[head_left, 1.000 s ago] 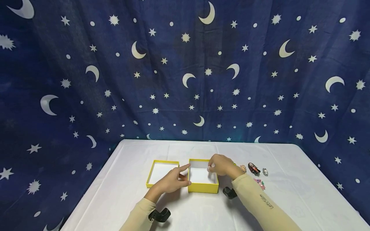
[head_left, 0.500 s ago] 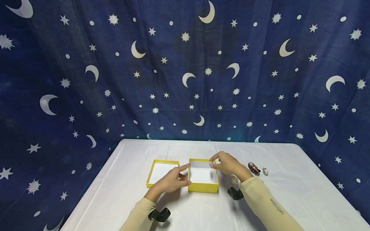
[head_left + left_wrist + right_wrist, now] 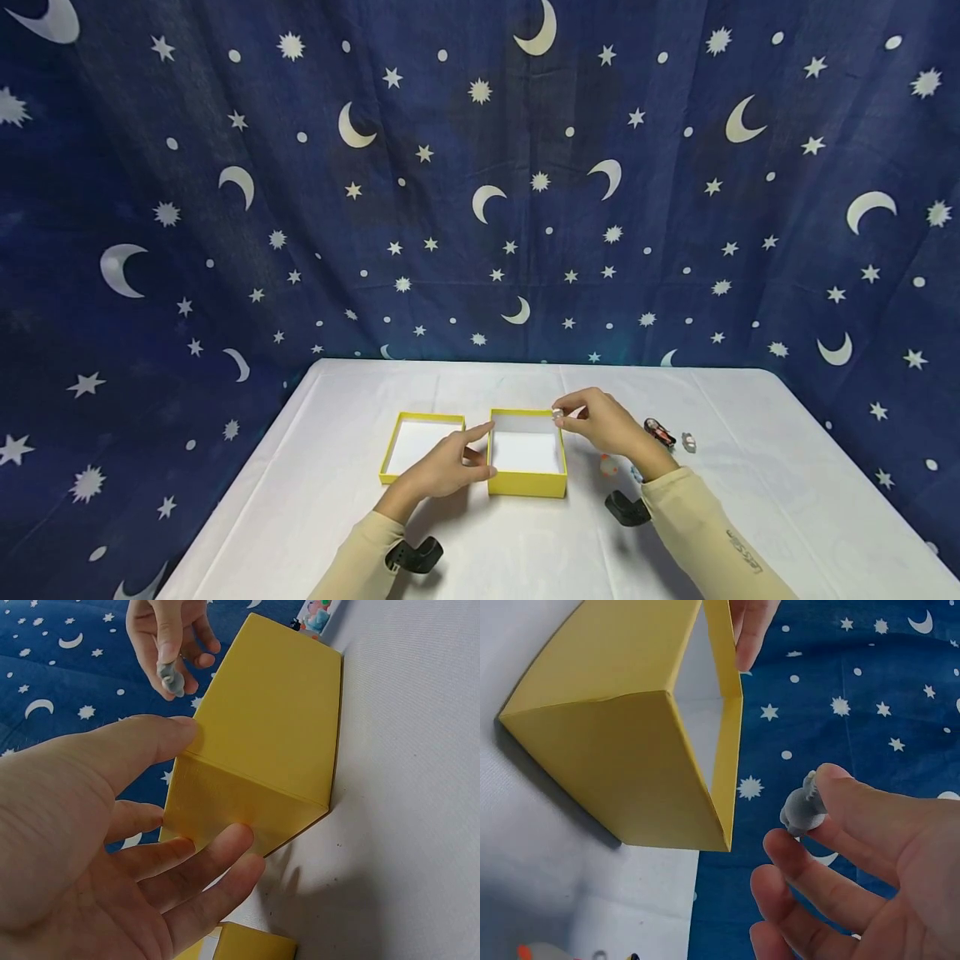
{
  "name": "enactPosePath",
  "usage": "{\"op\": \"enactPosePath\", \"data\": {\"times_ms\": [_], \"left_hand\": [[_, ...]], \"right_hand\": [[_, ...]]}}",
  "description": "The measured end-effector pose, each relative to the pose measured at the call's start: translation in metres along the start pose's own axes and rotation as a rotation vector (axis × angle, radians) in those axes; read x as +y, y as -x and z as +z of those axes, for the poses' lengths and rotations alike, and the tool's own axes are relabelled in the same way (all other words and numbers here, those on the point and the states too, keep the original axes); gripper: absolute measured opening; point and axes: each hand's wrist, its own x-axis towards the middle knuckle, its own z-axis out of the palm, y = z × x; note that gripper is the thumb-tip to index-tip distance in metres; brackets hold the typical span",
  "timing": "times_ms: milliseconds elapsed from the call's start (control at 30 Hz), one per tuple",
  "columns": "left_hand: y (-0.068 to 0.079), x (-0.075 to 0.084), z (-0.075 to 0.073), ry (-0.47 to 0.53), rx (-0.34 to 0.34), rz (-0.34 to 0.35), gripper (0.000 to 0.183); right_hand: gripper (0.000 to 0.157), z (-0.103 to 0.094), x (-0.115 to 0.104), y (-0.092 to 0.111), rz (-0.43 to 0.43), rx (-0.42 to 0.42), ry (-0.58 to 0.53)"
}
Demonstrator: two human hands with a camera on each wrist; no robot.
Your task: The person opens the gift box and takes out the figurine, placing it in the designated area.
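Note:
Near the middle of the table stands a yellow box [image 3: 527, 485] without its cover, white inside. My left hand [image 3: 446, 467] rests on its left side, thumb and fingertips against the yellow card with the fingers fairly straight. A small grey toy figure [image 3: 802, 808] is pinched between the thumb and fingers of my right hand [image 3: 603, 425]. In the head view that hand is at the box's right rim; the right wrist view shows the figure apart from the wall. The bare white floor of the box shows in the head view.
A shallow yellow lid [image 3: 386, 480] lies inside up, left of the box. To the right are a dark and red figure [image 3: 659, 433], a small grey figure [image 3: 688, 442] and an orange-patterned piece [image 3: 608, 465]. The right forearm partly covers a bluish piece [image 3: 637, 473].
My right hand has moved right and away from over the box interior to its right rim, still pinching the small figure. The left hand and box stay in place.

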Motion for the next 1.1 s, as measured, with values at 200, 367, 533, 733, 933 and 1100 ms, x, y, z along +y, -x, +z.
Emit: {"op": "enactPosePath", "data": {"times_ms": [200, 367, 533, 733, 933, 1100], "left_hand": [[0.000, 0.000, -0.001, -0.004, 0.005, -0.001, 0.075], [0.000, 0.000, 0.000, -0.001, 0.001, -0.002, 0.076], [-0.001, 0.001, 0.000, -0.004, 0.001, 0.000, 0.076], [0.000, 0.002, 0.001, 0.000, 0.001, -0.003, 0.076], [0.001, 0.001, 0.001, -0.003, 0.001, -0.002, 0.076], [0.001, 0.001, 0.001, -0.004, 0.002, -0.003, 0.076]], "right_hand": [[0.032, -0.006, 0.004, 0.005, -0.016, 0.001, -0.010], [0.034, -0.016, 0.012, 0.014, -0.063, 0.002, -0.066], [0.032, -0.023, 0.017, 0.024, -0.106, 0.034, -0.073], [0.032, -0.026, 0.020, 0.034, -0.080, 0.040, -0.085], [0.035, -0.026, 0.023, 0.044, -0.074, 0.043, -0.117], [0.036, -0.025, 0.025, 0.047, -0.071, 0.067, -0.147]]}}
